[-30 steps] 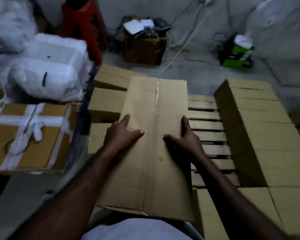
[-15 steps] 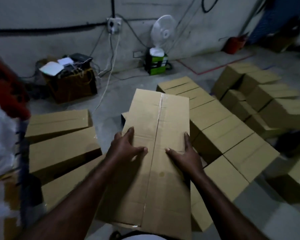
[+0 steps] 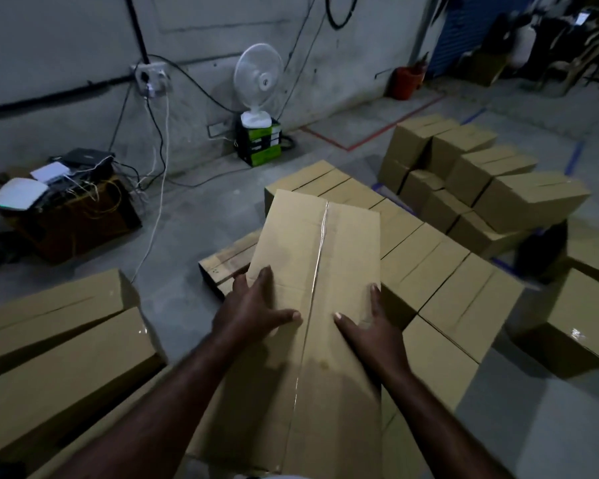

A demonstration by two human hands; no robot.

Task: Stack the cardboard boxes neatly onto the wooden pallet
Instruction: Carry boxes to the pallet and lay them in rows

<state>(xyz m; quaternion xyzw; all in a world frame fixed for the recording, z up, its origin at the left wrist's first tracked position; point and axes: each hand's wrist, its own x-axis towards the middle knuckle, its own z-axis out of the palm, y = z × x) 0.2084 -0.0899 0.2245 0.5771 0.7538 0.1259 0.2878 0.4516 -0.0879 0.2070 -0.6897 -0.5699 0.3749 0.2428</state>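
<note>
Currently: carried box (image 3: 320, 267), long, taped seam up; gripped at both sides by left hand (image 3: 253, 314) and right hand (image 3: 372, 328), thumbs on top. Position: above bare corner of wooden pallet (image 3: 227, 262), beside stacked row (image 3: 433, 267). Risks: skewed landing, overhang, side-grip slip.

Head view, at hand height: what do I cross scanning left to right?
From the left: loose boxes → left hand → carried box → right hand → packed row of boxes → single box at far right.
</note>
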